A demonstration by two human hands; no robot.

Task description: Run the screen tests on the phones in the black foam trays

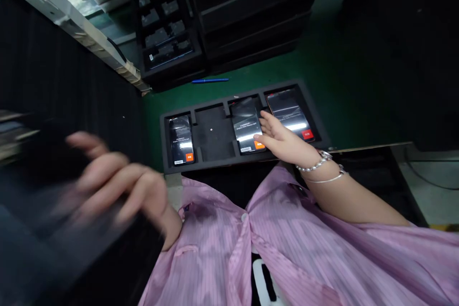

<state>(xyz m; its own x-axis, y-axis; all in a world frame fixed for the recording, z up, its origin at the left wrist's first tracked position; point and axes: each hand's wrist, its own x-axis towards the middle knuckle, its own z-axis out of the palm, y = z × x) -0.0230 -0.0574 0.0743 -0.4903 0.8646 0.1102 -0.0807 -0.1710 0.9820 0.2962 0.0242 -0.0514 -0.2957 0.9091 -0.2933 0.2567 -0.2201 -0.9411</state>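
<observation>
- Right hand [283, 141]: open, palm down, fingers spread, no pinch visible; fingertips at the right edge of the middle smartphone [244, 126], thumb over its lower corner.
- Left hand [118, 186]: blurred, fingers curled against a dark flat object [43, 167]; firmness of grip impossible to tell from this view.
- Location of the middle smartphone: third recess from the left in a black foam tray [215, 165], screen up and lit, orange button showing.
- Neighbouring recesses: a left smartphone [181, 141] at the far left, also with an orange button; a right smartphone [289, 114] at the far right, with a red button; a dark foam recess [214, 134] without a phone, second from the left.
- Handling: keep fingertips on phone edges, clear of the lit glass, and keep each unit square in its recess.
- Surroundings: tray on a green-matted worktop [340, 81]; blue pen [210, 81] just beyond the tray; black device tray [167, 33] farther off; pink striped smock [215, 248] below the hands; pearl bracelet [313, 162] and silver bangle [324, 179] on the right wrist.
</observation>
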